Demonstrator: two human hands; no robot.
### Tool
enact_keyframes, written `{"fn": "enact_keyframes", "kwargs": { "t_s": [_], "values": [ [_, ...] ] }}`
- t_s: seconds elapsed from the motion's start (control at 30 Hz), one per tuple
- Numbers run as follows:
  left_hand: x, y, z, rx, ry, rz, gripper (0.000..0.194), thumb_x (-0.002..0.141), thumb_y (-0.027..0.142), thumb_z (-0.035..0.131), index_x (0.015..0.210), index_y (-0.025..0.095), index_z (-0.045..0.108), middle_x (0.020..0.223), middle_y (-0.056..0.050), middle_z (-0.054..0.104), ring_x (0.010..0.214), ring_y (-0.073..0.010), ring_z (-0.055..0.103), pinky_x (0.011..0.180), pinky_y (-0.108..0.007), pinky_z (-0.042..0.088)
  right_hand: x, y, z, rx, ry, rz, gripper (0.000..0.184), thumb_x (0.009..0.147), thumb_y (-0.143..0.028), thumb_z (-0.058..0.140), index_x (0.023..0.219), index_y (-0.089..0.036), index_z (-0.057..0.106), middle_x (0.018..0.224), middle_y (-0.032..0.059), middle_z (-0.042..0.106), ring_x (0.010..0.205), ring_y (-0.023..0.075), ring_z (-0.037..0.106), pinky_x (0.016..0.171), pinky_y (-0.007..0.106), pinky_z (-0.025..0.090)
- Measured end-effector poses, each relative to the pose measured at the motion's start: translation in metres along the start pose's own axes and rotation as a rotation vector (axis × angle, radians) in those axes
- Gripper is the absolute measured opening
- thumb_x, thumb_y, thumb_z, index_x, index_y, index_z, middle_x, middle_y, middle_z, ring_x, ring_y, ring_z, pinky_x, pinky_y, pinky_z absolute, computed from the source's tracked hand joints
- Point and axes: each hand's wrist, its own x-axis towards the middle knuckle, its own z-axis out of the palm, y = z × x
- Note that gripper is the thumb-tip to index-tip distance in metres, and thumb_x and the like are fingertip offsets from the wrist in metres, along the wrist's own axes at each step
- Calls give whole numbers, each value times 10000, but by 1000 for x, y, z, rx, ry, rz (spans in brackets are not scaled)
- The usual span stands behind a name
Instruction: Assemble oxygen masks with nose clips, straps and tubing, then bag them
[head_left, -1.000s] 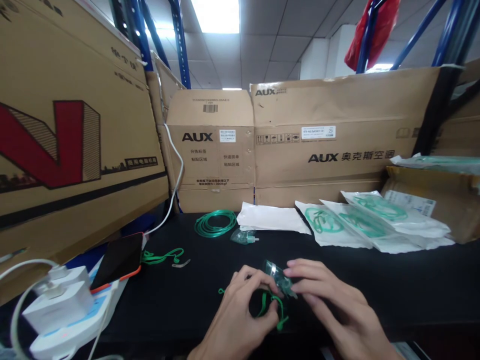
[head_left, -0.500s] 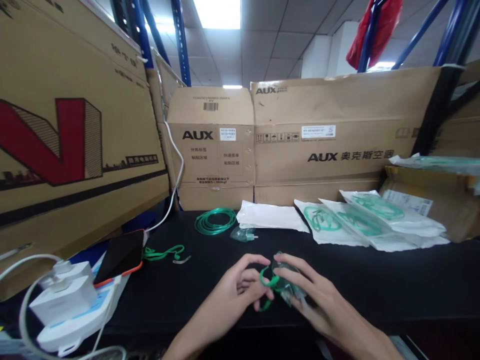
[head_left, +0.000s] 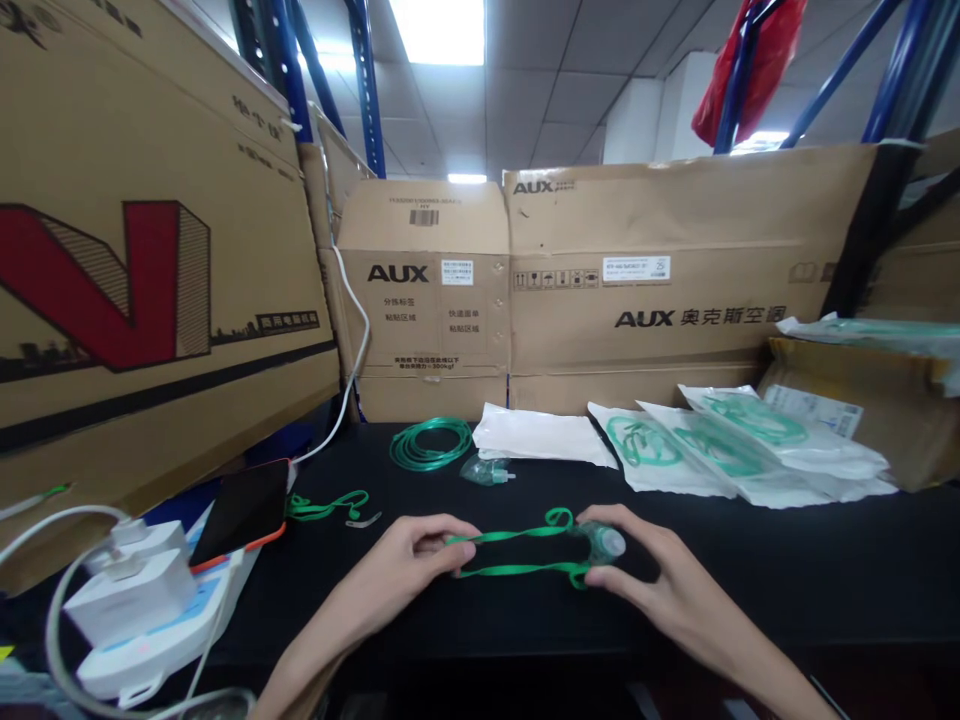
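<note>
My left hand [head_left: 439,548] is closed on the looped end of a green elastic strap [head_left: 517,571], pinching it between thumb and fingers. Two strands of the strap run nearly parallel to the right, with small curled ends beside a clear oxygen mask [head_left: 602,543]. My right hand [head_left: 637,560] grips that mask by its edges, thumb below and fingers above, its pale connector facing toward me. Both hands are just above the black tabletop [head_left: 420,640]. Behind them lie a second clear mask [head_left: 487,470] and a coil of green tubing [head_left: 429,443].
White packets with green tubing [head_left: 720,445] overlap at the right, beside a cardboard box [head_left: 900,410]. A white packet [head_left: 544,436] lies at the back. On the left are a phone [head_left: 240,510], another green strap [head_left: 326,505], a metal strip [head_left: 364,521] and a power strip [head_left: 150,640].
My hands have moved apart. The green strap, bunched between them before, is now stretched out from the mask. The mask has turned so its connector shows.
</note>
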Motion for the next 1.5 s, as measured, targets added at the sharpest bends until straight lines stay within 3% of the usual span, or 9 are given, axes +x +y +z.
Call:
{"fn": "enact_keyframes", "kwargs": {
  "t_s": [0.17, 0.3, 0.47, 0.63, 0.77, 0.93, 1.2, 1.4, 1.5],
  "values": [
    [9, -3, 4, -135, 127, -10, 334, 840, 471, 742, 974, 167, 786, 613, 19, 672, 547, -150, 516, 562, -242, 331, -1, -9, 3, 192, -51, 89, 216, 887, -349, 733, 1092, -313, 675, 1009, -28, 728, 971, 213, 703, 854, 291, 554],
    [11, -3, 4, -329, 237, 9, 301, 848, 461, 746, 905, 166, 740, 842, -30, 715, 763, -181, 635, 660, -249, 436, -2, -8, 15, 295, -94, 133, 220, 859, -315, 760, 1063, -287, 680, 951, -30, 659, 914, 193, 659, 821, 273, 527],
    [6, 3, 7, -643, 157, 5, 301, 836, 456, 721, 769, 172, 650, 864, -51, 647, 905, -198, 655, 819, -278, 536, 0, -5, 19, 465, -109, 164, 192, 915, -373, 723, 1059, -265, 653, 963, -28, 633, 936, 173, 640, 851, 257, 510],
    [6, 4, 8, -749, 100, -2, 224, 834, 399, 679, 873, 179, 661, 711, 33, 453, 554, -66, 472, 548, -160, 455, 4, -9, 14, 606, -117, 200, 187, 944, -421, 693, 1013, -259, 631, 959, -26, 643, 961, 162, 653, 883, 243, 519],
    [8, 1, 9, -607, 40, -40, 328, 806, 441, 730, 975, 161, 714, 743, 26, 526, 424, -20, 311, 382, -154, 235, 4, -5, 15, 635, -76, 203, 247, 941, -436, 691, 1115, -280, 610, 1097, 9, 680, 1082, 197, 661, 969, 299, 526],
    [10, -8, 6, -253, 65, -10, 345, 840, 517, 708, 870, 177, 757, 740, -39, 691, 756, -201, 683, 577, -222, 450, 0, 6, 21, 506, -18, 217, 390, 956, -492, 646, 1281, -292, 570, 1199, 51, 692, 1147, 246, 669, 1023, 390, 534],
    [12, -15, -12, 398, 292, 15, 225, 941, 414, 614, 919, 263, 779, 934, -22, 794, 953, -282, 722, 818, -334, 474, -5, 3, 28, 35, -68, 40, 287, 977, -440, 625, 1251, -354, 630, 1255, 29, 693, 1175, 253, 666, 1037, 408, 522],
    [65, 0, -29, 750, 249, 20, 226, 1007, 336, 644, 1157, 176, 699, 1194, -84, 711, 1126, -273, 667, 978, -477, 520, -7, 9, 32, -24, -44, 100, 363, 958, -500, 625, 1288, -351, 643, 1365, 46, 691, 1331, 324, 593, 1138, 538, 447],
    [103, 5, -36, 859, 194, -15, 303, 1005, 320, 664, 1270, 174, 641, 1308, -106, 646, 1123, -268, 664, 946, -483, 565, -7, 12, 33, -15, -59, 71, 365, 959, -483, 627, 1295, -343, 645, 1369, 43, 697, 1295, 307, 631, 1120, 494, 484]
  ]
}}
